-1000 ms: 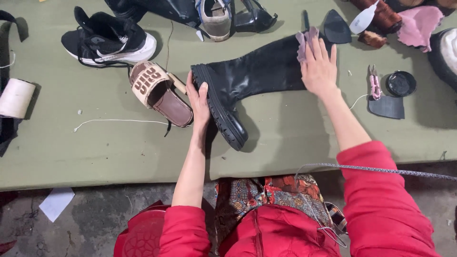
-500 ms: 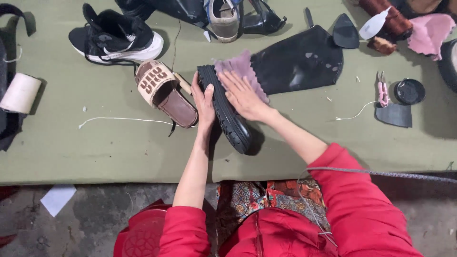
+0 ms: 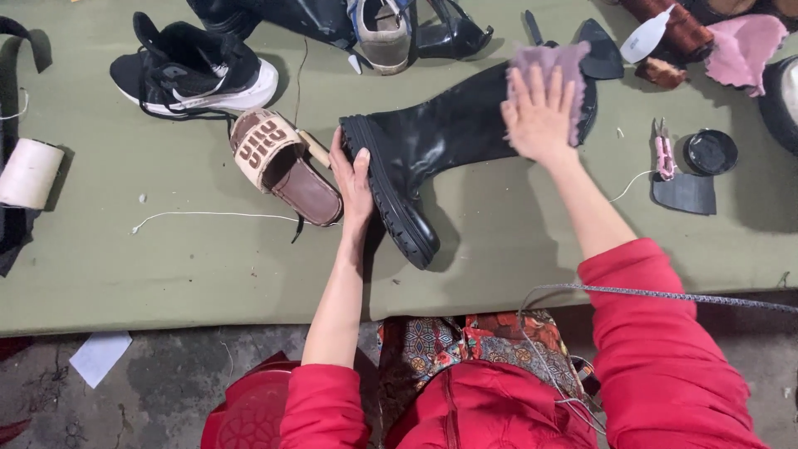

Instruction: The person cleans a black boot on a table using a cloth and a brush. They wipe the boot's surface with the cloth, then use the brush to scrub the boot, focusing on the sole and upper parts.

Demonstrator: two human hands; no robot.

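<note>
A green surface [image 3: 166, 266] carries a tall black boot [image 3: 449, 141] lying on its side, the thick sole toward the person and the shaft reaching away to the right. The left hand [image 3: 353, 179] has its grip released, the open palm pressed against the sole at the toe, while the right hand [image 3: 540, 116] lies flat on the shaft and presses a small pink cloth [image 3: 553, 62] under the spread fingers. Just left of the boot is a beige slide sandal [image 3: 283, 162], and near the right hand a small round black tin [image 3: 712, 151].
</note>
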